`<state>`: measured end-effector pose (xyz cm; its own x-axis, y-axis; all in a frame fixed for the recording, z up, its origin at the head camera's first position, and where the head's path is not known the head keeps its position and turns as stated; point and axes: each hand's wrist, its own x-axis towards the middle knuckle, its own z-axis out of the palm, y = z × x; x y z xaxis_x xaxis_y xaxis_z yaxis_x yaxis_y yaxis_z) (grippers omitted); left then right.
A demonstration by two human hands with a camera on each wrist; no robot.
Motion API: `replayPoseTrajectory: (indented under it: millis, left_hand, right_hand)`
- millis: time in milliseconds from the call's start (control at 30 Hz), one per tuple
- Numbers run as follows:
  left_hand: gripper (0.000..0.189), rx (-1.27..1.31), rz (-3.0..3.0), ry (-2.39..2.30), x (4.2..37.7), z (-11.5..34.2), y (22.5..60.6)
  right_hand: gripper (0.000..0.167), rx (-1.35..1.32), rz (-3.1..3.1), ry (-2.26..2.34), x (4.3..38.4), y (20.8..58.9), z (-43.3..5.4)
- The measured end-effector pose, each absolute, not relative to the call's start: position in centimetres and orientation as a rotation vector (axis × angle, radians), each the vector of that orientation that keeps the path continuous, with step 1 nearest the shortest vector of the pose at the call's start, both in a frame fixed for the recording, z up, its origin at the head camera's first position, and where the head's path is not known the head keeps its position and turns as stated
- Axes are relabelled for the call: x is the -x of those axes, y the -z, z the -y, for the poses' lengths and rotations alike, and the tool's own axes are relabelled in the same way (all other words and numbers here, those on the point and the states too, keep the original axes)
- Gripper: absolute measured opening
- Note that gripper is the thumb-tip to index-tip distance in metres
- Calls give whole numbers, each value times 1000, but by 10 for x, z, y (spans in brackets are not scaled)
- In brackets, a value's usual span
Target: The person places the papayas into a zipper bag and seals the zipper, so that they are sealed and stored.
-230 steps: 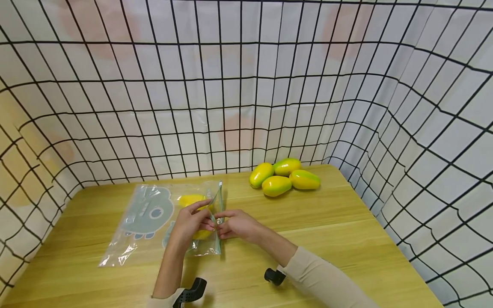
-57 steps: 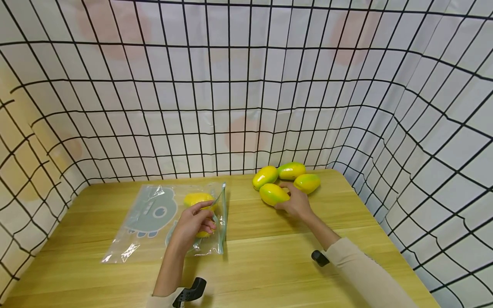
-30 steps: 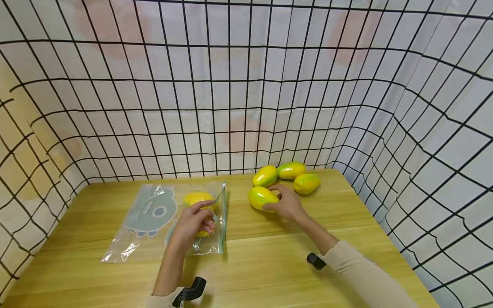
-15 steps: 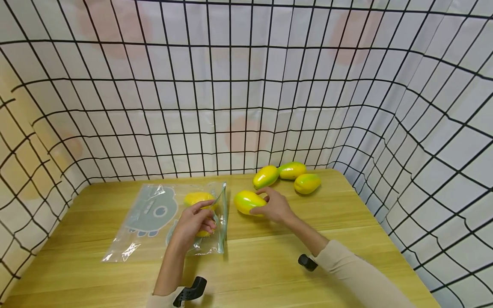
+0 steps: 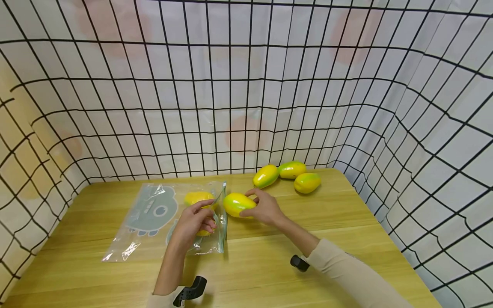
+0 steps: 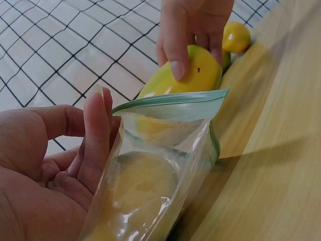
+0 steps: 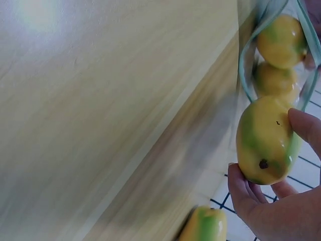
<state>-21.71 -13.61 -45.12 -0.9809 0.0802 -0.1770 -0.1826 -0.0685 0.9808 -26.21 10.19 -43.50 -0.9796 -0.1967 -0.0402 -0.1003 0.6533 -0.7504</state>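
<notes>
My right hand [image 5: 265, 208] grips a yellow-green mango [image 5: 236, 204] right at the mouth of a clear zip bag [image 5: 150, 244]. The bag lies flat on the table, printed with a blue-grey cartoon creature. At its raised, green-zipped mouth, my left hand [image 5: 190, 224] holds the edge with bent fingers; the left wrist view shows the zip strip [image 6: 170, 103] standing apart from the lower layer. Two mangoes are inside the bag, one [image 7: 282, 42] behind the other [image 7: 276, 81] in the right wrist view. In the head view my left hand partly covers them.
Three more mangoes sit at the back right of the wooden table [image 5: 262, 265]: one on the left [image 5: 265, 176], one at the back [image 5: 292, 170] and one on the right [image 5: 307, 183]. Black wire mesh [image 5: 240, 94] walls the back and sides.
My right hand has taken the front mango from the group and carried it left to the bag's mouth. Earlier, both hands were at that mouth; the left hand has stayed there.
</notes>
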Motion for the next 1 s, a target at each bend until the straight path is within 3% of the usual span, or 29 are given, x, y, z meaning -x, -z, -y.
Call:
replayPoseTrajectory:
  millis: [1000]
  left_hand:
    - [44,88,-1997,-2170,218,137,454]
  right_hand:
    - [61,306,-2729,1159,260,442,-81]
